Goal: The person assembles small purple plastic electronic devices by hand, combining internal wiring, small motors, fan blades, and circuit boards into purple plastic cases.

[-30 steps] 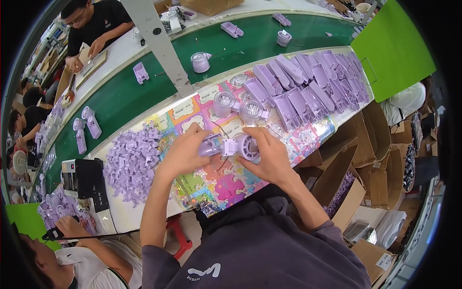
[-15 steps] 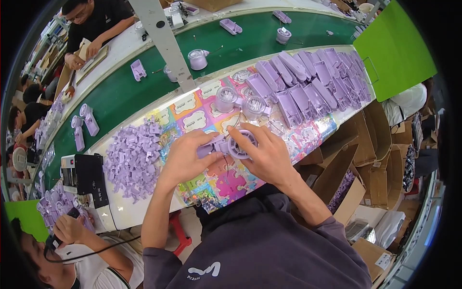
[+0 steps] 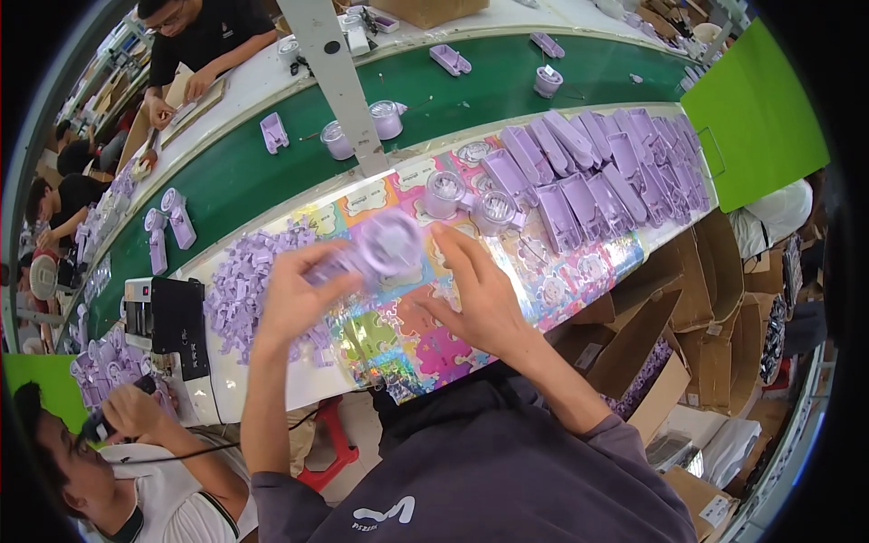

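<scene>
My left hand [image 3: 297,303] grips a small purple plastic device [image 3: 376,249], blurred by motion, raised above the colourful puzzle-pattern mat [image 3: 425,339]. My right hand [image 3: 475,290] has its fingers spread beside the device, fingertips close to its round end; whether they touch it I cannot tell. Two clear round-topped purple units [image 3: 471,204] stand just beyond on the mat. A heap of small purple parts [image 3: 249,281] lies left of my left hand.
Rows of purple trays [image 3: 606,167] fill the mat's right end. A green conveyor belt [image 3: 272,181] carries more purple units behind a grey post [image 3: 339,72]. A black device [image 3: 167,321] sits at left. Other people work at the left and far side. Cardboard boxes [image 3: 688,299] stand at right.
Both hands have lifted the purple device from the mat toward the left; my right hand has opened and loosened from it while the left keeps hold.
</scene>
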### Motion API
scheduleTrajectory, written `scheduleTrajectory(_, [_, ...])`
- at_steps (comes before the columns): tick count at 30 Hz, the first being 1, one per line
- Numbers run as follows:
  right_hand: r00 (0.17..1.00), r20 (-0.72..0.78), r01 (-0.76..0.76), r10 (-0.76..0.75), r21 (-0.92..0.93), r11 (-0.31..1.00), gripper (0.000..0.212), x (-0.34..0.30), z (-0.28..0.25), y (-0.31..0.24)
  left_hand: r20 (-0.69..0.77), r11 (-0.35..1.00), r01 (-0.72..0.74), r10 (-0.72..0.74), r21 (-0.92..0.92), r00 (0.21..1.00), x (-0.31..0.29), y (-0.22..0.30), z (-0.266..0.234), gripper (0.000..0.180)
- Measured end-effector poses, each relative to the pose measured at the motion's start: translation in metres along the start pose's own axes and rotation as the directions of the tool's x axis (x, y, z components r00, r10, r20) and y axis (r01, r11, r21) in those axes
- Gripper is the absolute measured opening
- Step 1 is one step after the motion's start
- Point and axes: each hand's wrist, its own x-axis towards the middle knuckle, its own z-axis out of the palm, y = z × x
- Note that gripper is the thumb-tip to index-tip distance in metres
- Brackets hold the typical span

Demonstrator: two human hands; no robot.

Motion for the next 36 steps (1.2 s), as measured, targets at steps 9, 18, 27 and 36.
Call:
scheduleTrajectory(9, [0.991,0.130,-0.006,0.007,-0.007,1.000,0.035,-0.046,0.053,0.036,-0.684,0.905,0.425,-0.308,0.004,0.661,0.141,-0.162,-0.176,0.038])
scheduleTrajectory(18, [0.963,0.128,-0.239,0.236,0.003,0.971,0.020,-0.043,0.051,0.035,-0.751,0.541,0.522,0.437,0.660,0.496,0.215,-0.150,-0.157,0.055])
scheduleTrajectory(27, [0.975,0.111,-0.196,0.194,0.003,0.981,0.015,-0.033,0.061,0.030,-0.563,0.341,0.510,0.071,0.790,0.823,0.269,-0.179,-0.136,0.061])
scheduleTrajectory(36, [0.958,0.134,-0.256,0.254,-0.001,0.967,0.016,-0.039,0.060,0.034,-0.400,0.594,0.288,0.062,0.751,0.914,0.187,-0.101,-0.120,0.031])
